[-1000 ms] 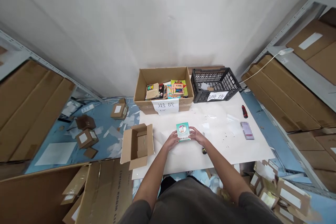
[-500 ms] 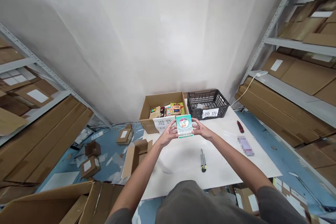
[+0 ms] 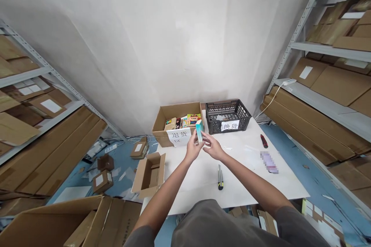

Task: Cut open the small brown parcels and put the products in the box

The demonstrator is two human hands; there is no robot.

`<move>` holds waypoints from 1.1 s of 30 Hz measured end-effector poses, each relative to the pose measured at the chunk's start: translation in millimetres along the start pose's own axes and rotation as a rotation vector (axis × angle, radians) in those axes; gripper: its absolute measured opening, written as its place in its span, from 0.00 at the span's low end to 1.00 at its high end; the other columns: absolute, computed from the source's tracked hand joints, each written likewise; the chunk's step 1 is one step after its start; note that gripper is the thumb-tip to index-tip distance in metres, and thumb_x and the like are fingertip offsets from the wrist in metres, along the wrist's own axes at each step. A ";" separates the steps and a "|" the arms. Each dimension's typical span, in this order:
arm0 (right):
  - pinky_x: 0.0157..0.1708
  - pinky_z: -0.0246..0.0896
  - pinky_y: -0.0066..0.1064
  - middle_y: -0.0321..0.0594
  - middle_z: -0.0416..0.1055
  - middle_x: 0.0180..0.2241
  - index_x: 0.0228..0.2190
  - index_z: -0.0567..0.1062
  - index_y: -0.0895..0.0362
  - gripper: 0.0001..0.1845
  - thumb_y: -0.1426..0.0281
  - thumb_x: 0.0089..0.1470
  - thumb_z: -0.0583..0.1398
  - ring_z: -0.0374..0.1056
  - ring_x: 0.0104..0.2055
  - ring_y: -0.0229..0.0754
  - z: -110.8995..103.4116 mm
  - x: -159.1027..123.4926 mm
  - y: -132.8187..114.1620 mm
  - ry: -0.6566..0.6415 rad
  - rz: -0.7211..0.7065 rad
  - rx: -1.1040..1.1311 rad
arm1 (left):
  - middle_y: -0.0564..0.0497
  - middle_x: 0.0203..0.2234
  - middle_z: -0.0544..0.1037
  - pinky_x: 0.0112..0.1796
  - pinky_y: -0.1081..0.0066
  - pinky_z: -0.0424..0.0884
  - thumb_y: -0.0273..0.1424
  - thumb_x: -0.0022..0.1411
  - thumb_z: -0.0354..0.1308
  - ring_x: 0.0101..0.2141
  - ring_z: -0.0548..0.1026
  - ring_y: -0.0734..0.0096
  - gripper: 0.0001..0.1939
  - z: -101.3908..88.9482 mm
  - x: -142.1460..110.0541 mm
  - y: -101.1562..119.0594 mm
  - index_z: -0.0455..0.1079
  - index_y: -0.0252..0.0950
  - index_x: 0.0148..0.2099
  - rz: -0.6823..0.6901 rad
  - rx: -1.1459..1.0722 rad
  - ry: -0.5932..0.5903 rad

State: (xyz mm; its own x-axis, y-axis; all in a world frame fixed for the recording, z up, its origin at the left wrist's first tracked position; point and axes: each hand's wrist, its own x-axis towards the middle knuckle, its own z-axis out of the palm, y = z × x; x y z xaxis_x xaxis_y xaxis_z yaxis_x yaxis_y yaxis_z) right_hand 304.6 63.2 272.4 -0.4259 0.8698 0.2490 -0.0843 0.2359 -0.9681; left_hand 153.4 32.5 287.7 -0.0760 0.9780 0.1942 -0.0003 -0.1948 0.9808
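Flaps [image 3: 139, 175] of a brown carton [image 3: 153, 173] stand open at the left side of the white tabletop [image 3: 188, 193]. Next comes a larger carton [image 3: 160, 139], loosely filled with colourful packages [image 3: 182, 122] and fronted by a paper sign [image 3: 179, 137]. The left hand [image 3: 193, 148] is clamped on the left side of a boxlike teal item [image 3: 199, 129], held above the tabletop, before the larger carton's right corner. The right hand [image 3: 213, 147] meets it from the other side, fingers curved; whether they grip or only steady it, I cannot tell.

What has just changed is the facing: the broad front with its round picture has swung away, a narrow side now shows, and the hands have drawn closer together. That likely means the item is being turned over in the hands rather than set down.

It looks slim and upright, slightly tilted, teal above and whitish lower down, with a pale top end; any lettering is too small to read. Farther right sit a black crate [image 3: 214, 126] and, nearer the wearer, a box cutter [image 3: 220, 179].
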 end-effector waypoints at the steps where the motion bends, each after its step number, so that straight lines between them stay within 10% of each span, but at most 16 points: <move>1: 0.56 0.67 0.45 0.40 0.67 0.61 0.62 0.70 0.40 0.42 0.73 0.45 0.66 0.70 0.58 0.50 -1.9 -0.4 -0.7 -0.005 -0.004 0.001 | 0.42 0.66 0.68 0.59 0.55 0.70 0.39 0.57 0.71 0.60 0.72 0.51 0.51 -3.7 1.1 3.9 0.49 0.45 0.76 -0.003 -0.026 0.010; 6: 0.51 0.70 0.46 0.43 0.71 0.56 0.64 0.66 0.42 0.48 0.67 0.42 0.73 0.70 0.53 0.50 -31.0 10.3 2.5 0.144 0.137 0.065 | 0.39 0.70 0.62 0.54 0.56 0.75 0.37 0.54 0.75 0.57 0.75 0.51 0.58 -44.0 3.1 16.1 0.44 0.49 0.77 -0.096 -0.212 -0.125; 14: 0.43 0.73 0.39 0.38 0.78 0.44 0.64 0.61 0.42 0.54 0.69 0.38 0.75 0.77 0.44 0.47 -18.4 14.2 -2.0 -0.163 0.366 0.431 | 0.39 0.67 0.66 0.50 0.59 0.77 0.34 0.53 0.75 0.55 0.76 0.53 0.58 -83.8 -13.2 4.9 0.43 0.56 0.76 -0.260 -0.378 -0.340; 21: 0.38 0.74 0.39 0.38 0.75 0.41 0.63 0.64 0.43 0.50 0.70 0.39 0.72 0.75 0.39 0.47 10.9 20.1 -9.7 0.060 0.233 0.239 | 0.41 0.60 0.72 0.54 0.55 0.73 0.38 0.54 0.74 0.54 0.75 0.53 0.44 -96.5 -3.2 5.9 0.63 0.47 0.70 -0.144 0.012 -0.002; 27: 0.51 0.71 0.45 0.42 0.66 0.62 0.64 0.67 0.39 0.45 0.74 0.44 0.65 0.66 0.61 0.55 72.5 16.5 -12.7 -0.014 -0.004 0.004 | 0.43 0.67 0.65 0.52 0.59 0.75 0.37 0.56 0.72 0.60 0.70 0.50 0.46 -79.2 -9.7 2.2 0.59 0.48 0.73 0.024 -0.026 0.043; 33: 0.58 0.65 0.52 0.44 0.68 0.59 0.63 0.66 0.42 0.48 0.69 0.40 0.72 0.64 0.63 0.56 65.3 43.1 -5.6 0.175 0.168 0.028 | 0.40 0.67 0.65 0.43 0.65 0.78 0.35 0.54 0.74 0.47 0.79 0.58 0.56 -139.3 2.6 5.4 0.47 0.52 0.76 -0.132 -0.296 -0.105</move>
State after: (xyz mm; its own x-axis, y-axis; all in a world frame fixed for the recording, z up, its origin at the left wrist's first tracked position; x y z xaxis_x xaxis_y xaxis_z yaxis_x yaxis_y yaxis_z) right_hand 227.9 71.1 286.8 -0.2736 0.9582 0.0833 -0.0511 0.0720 -0.9961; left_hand 14.4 23.6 291.4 0.0471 0.9956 0.0811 -0.2936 -0.0638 0.9538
